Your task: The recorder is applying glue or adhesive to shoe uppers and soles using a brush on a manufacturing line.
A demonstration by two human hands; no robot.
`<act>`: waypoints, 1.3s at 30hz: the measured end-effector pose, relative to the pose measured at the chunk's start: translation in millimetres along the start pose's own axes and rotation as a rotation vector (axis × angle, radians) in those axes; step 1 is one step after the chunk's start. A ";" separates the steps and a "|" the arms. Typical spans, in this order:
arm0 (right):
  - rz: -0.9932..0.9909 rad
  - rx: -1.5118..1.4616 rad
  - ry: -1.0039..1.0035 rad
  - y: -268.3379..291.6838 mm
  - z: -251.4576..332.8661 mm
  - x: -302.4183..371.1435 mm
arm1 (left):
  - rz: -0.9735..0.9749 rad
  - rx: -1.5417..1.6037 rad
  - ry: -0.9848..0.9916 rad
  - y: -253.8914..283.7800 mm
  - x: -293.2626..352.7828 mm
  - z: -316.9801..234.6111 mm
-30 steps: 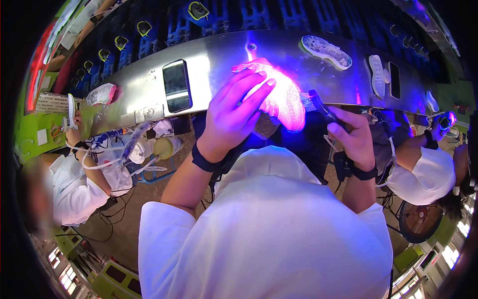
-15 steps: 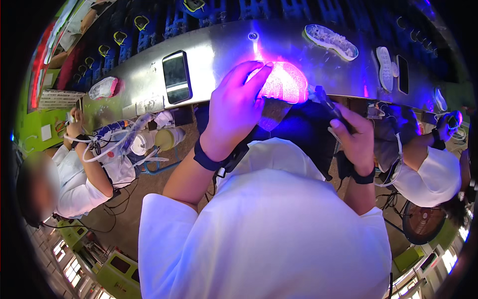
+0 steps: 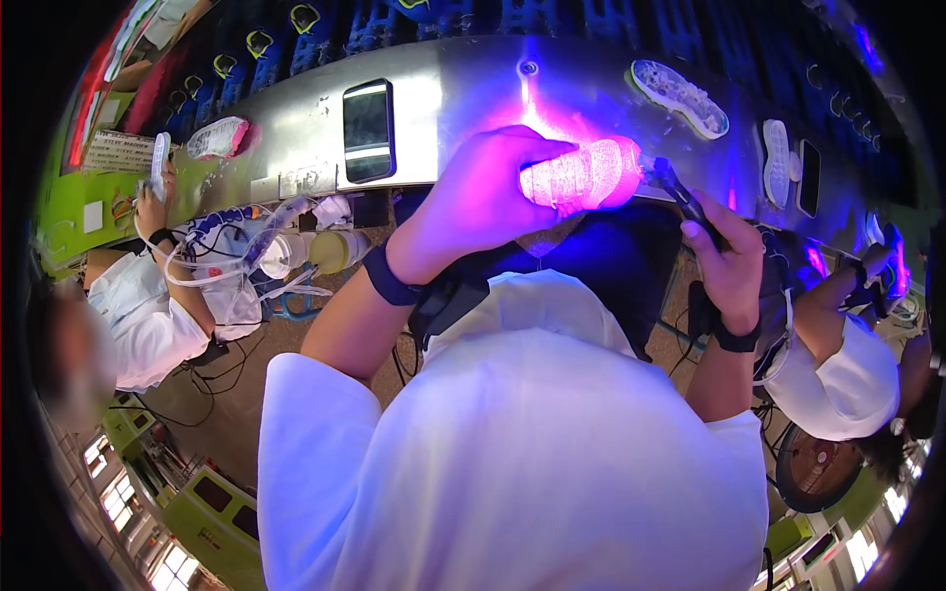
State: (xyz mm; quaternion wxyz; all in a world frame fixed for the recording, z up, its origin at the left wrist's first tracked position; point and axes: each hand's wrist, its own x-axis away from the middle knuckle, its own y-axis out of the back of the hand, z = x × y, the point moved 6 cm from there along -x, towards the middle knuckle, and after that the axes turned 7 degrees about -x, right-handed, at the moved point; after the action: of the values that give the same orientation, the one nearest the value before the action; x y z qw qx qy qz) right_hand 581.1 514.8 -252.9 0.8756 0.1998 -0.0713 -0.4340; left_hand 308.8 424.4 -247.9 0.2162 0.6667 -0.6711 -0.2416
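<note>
In my left hand (image 3: 485, 187) is a textured shoe part (image 3: 581, 179), glowing pink under a strong light. The glare hides whether it is a sole or an upper. My fingers close over its left end, above the near edge of the metal table (image 3: 294, 138). A dark-handled brush (image 3: 680, 191) is gripped in my right hand (image 3: 727, 251). Its bristle end meets the right end of the shoe part. Beyond, on the table, lies a pale sole (image 3: 680, 97) with a clear, lumpy inside. Farther right rests a white sole (image 3: 776, 158).
A phone (image 3: 369, 130) lies left of my hands, a second dark phone (image 3: 808, 177) at the right. Blue racks (image 3: 532, 17) run along the far side. At the left a co-worker's hand (image 3: 153, 209) holds a sole; another person (image 3: 838, 369) works at the right.
My left hand has tilted the shoe part, showing more of its side. Both hands and the brush have shifted a little rightward in view. The left co-worker's hand has raised a sole.
</note>
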 end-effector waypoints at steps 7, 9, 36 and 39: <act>0.059 -0.438 -0.310 -20.7 -7.2 -12.8 | 0.087 0.408 0.210 -15.0 13.3 17.2; 0.063 -0.364 -0.304 -21.0 3.0 -22.5 | 0.067 0.392 0.200 -14.8 16.2 16.4; 0.076 -0.193 -0.155 -14.4 -12.8 -4.3 | 0.135 0.766 0.471 -45.3 13.7 9.2; 0.055 -0.298 -0.175 -13.2 -21.7 -4.1 | 0.003 0.793 0.448 -44.0 5.2 0.7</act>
State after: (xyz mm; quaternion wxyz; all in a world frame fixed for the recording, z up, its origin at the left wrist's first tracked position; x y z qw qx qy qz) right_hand 575.4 517.1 -278.0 0.8975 0.0272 -0.0875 -0.4314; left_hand 343.0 419.6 -275.6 0.0845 0.7329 -0.6494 0.1843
